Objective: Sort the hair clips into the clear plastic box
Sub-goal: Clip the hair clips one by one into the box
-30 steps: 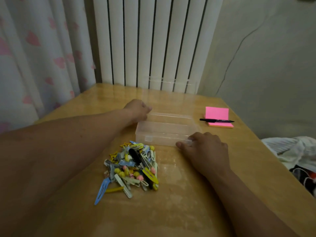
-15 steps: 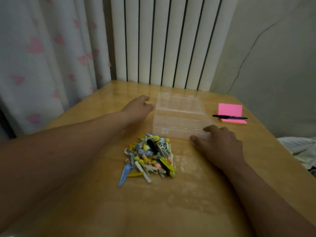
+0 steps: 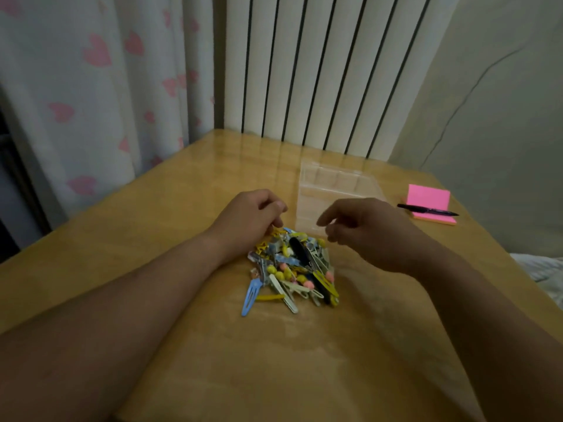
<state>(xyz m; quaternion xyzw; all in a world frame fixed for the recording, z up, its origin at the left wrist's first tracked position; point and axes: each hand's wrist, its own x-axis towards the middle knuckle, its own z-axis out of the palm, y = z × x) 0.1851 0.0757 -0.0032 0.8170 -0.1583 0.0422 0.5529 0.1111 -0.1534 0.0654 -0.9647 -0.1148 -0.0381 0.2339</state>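
- Now left hand (image 3: 253,220) curls at the edge of the hair clips (image 3: 292,269); whether it pinches one is unclear.
- Meanwhile right hand (image 3: 368,233) hovers loosely curled, empty, near clear plastic box (image 3: 335,182).

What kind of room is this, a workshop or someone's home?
Most likely a home, perhaps a bedroom: a heart-print curtain, a white radiator behind the wooden table, and rumpled fabric at the right edge that may be bedding.

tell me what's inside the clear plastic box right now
Nothing shows inside the clear plastic box; it looks empty. The right hand covers its near right corner, so that part cannot be checked.
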